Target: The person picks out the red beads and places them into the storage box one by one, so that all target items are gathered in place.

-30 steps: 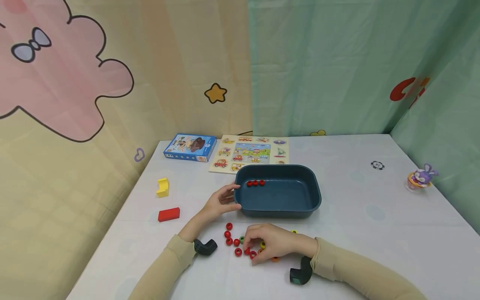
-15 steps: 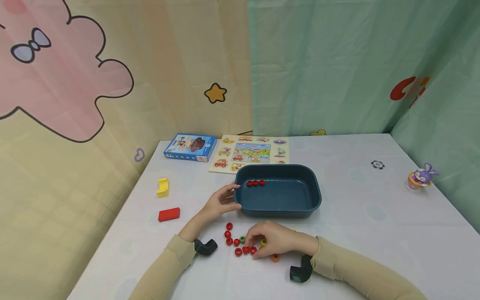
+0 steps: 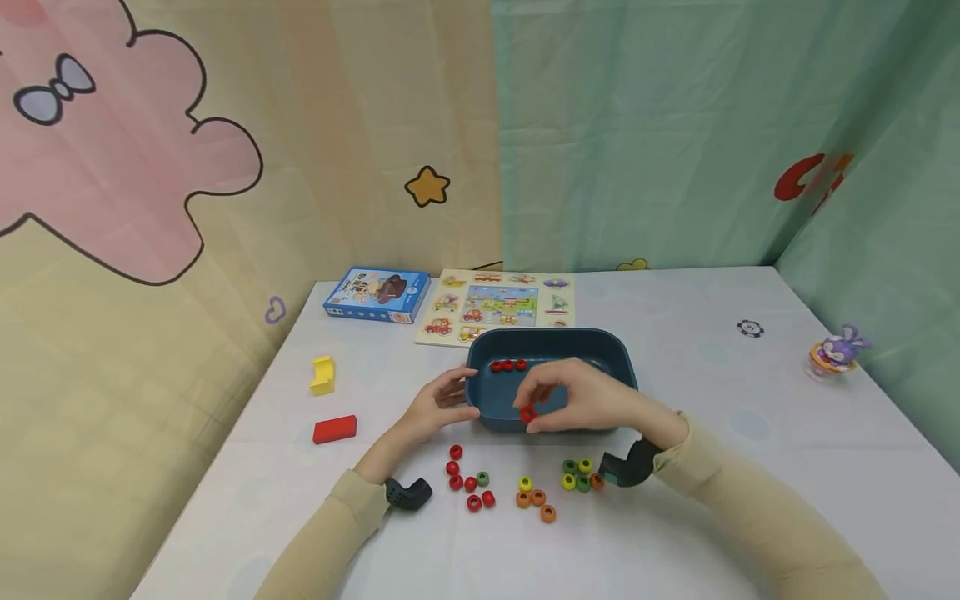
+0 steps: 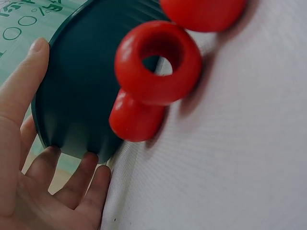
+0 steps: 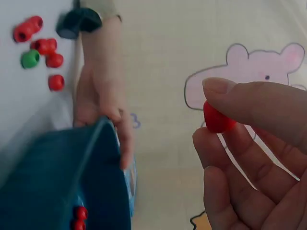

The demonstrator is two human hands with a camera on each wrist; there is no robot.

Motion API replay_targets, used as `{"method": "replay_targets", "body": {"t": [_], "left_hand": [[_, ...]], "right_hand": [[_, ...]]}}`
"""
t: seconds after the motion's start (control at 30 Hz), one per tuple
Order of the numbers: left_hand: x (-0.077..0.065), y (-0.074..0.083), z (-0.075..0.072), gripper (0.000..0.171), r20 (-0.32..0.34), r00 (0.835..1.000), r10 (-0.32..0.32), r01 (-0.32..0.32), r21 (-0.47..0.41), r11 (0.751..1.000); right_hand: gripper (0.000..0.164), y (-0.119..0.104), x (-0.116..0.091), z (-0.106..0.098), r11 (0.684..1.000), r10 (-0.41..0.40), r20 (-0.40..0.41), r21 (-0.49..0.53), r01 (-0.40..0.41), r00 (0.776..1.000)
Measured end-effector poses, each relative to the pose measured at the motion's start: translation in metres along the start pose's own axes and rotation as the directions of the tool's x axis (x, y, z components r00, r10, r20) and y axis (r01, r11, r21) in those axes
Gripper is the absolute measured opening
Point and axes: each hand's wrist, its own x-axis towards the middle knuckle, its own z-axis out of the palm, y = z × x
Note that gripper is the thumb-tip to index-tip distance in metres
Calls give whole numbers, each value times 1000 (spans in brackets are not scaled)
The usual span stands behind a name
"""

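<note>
A red bead (image 5: pixel 218 120) is pinched between thumb and fingers of the right hand (image 3: pixel 581 396), raised at the near side of the tray (image 3: pixel 495 402), where three beads (image 3: pixel 508 366) sit in a row. The left hand (image 3: pixel 437 406) rests spread, relaxed fingers against the tray's left end. Loose beads (image 3: pixel 538 497) dot the counter (image 3: pixel 420 550) in front; a puzzle (image 3: pixel 500 304) lies behind.

We can't make out any txt: print on the blue box (image 3: pixel 378 293) & the round b/w mark (image 3: pixel 750 328) on the table (image 3: pixel 697 400) is too sm., green marks (image 4: pixel 30 10) in L wrist cam illeg.
</note>
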Motion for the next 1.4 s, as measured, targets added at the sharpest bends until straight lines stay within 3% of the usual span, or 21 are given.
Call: {"method": "replay_targets", "body": {"t": [0.2,0.33,0.47,0.67,0.77,0.97,1.2,1.4], "left_hand": [[-4,16,0,59,16,1000,-11,12,-21,1000],[-7,29,2,60,34,999,-3,4,-27,1000],[-6,24,1,60,35,999,-4,5,-34,999],[-1,3,0,61,4,1000,-19,19,-5,1000],[0,0,0,61,-1,1000,-22,22,2,1000],[-1,2,0,60,-2,1000,-30,30,6,1000],[-7,30,2,61,37,999,-20,21,-16,1000],[-5,24,1,63,37,999,-37,38,-17,999]], "right_hand": [[28,29,20,-39,978,188,-66,102,-181,980],[32,60,30,-44,947,309,-59,112,-301,949],[29,88,34,-39,925,378,-34,54,-376,925],[24,114,39,-30,925,372,-47,-65,-375,927],[24,122,40,-26,916,376,-47,-130,-379,926],[25,131,41,-23,894,383,-44,-234,-382,923],[25,130,39,-22,883,405,-32,-245,-400,914],[32,131,39,-20,879,413,-29,-248,-406,910]]}}
